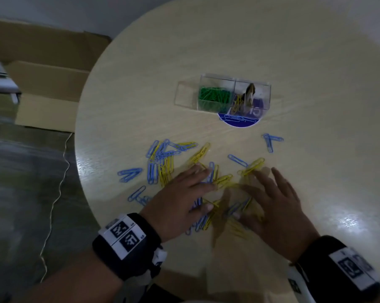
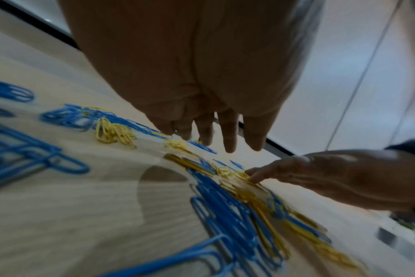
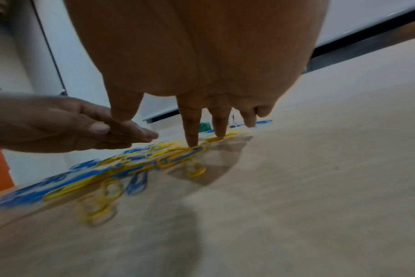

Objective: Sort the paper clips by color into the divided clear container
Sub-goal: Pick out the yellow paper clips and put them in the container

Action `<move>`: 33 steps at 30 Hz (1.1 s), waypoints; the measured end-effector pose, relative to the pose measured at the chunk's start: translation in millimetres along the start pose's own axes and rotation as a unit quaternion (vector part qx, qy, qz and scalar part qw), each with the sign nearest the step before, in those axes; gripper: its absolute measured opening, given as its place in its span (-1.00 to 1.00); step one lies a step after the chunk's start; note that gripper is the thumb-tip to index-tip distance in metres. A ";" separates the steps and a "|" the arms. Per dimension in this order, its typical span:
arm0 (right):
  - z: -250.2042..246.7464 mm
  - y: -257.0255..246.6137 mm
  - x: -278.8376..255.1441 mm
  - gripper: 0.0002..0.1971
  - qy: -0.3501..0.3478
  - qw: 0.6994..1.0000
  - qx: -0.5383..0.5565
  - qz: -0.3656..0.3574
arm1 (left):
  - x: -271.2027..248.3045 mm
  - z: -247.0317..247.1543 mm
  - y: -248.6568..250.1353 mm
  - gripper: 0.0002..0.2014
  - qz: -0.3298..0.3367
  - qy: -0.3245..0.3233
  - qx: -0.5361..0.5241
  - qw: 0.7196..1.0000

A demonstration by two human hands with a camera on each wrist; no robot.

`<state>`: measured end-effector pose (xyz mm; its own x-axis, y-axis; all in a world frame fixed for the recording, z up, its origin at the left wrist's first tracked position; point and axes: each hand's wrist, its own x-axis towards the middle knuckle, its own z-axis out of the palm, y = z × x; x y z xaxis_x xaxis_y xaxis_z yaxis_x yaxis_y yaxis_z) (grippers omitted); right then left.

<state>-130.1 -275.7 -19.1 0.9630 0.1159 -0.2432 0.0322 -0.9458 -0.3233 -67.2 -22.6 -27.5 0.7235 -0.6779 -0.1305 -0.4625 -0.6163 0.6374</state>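
Round table (image 1: 272,51), paper clips (image 1: 219,206) under both flat hands.

dim head view | glare on table (image 1: 346,221) right | motion blur, wide-angle edge distortion

Both bare hands reach forward, palms down, side by side. The left hand (image 1: 180,202) lies flat with straight fingers held together, thumb extended alongside. The right hand (image 1: 278,206) spreads its fingers (image 3: 192,131), tips angled downward. A black wrist-worn band (image 1: 128,243) with white coded markers circles each forearm.
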 end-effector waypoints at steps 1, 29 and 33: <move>-1.0 4.2 4.5 -0.28 0.012 1.000 0.007 0.001 | -0.6 -3.9 -0.6 -0.64 -0.005 0.027 -0.023 0.999; -12.8 -51.8 134.0 -0.87 -0.072 0.996 0.046 -0.021 | -5.6 -61.5 -67.4 -0.74 -0.131 0.168 0.178 0.961; -10.8 -49.4 134.2 -0.91 -0.060 0.995 0.082 0.008 | 7.8 -61.6 -70.8 -0.63 -0.082 0.119 0.242 0.959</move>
<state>0.4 -216.7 -25.9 0.9240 0.1466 -0.3532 -0.0357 -0.8864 -0.4615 2.7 40.4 -26.9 0.8767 -0.4809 0.0153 -0.4749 -0.8597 0.1880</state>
